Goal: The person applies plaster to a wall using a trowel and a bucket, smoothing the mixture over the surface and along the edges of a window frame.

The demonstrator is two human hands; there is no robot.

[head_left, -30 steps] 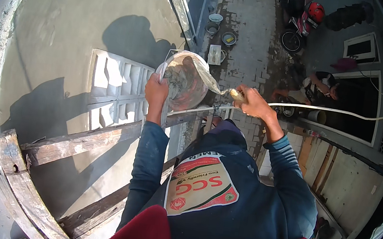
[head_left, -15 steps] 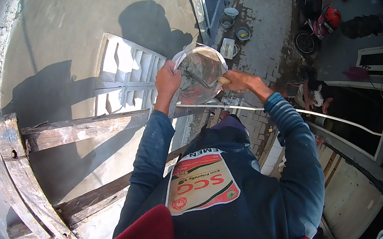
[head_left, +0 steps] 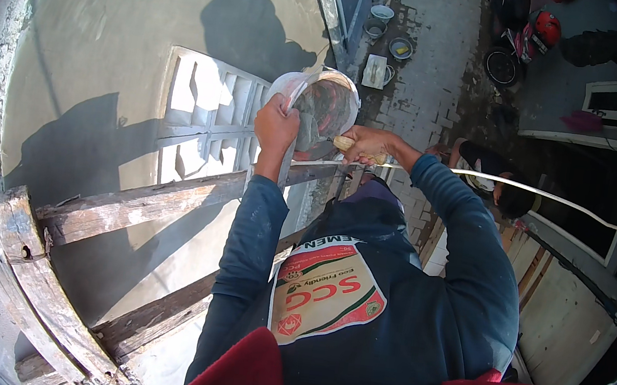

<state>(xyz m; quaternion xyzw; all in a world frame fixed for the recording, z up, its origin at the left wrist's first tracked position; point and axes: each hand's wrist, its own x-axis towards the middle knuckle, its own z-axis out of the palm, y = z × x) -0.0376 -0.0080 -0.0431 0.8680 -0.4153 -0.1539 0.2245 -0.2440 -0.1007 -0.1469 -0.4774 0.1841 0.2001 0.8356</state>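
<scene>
Left hand grips round plastic bucket; contents apparently grey mortar.

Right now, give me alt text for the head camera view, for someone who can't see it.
Seen from above, a person on wooden scaffolding grips the rim of a white bucket with the left hand, while the right hand holds a wooden-handled tool dipped into it. A grey plastered wall with a white vent block lies ahead, with paved ground far below.

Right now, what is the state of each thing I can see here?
Left hand: shut on the bucket rim.
Bucket: tilted, mortar inside.
Right hand: shut on the trowel handle.
Trowel: blade inside the bucket.
Wooden beam: lying across, weathered.
Wall: plastered grey.
</scene>
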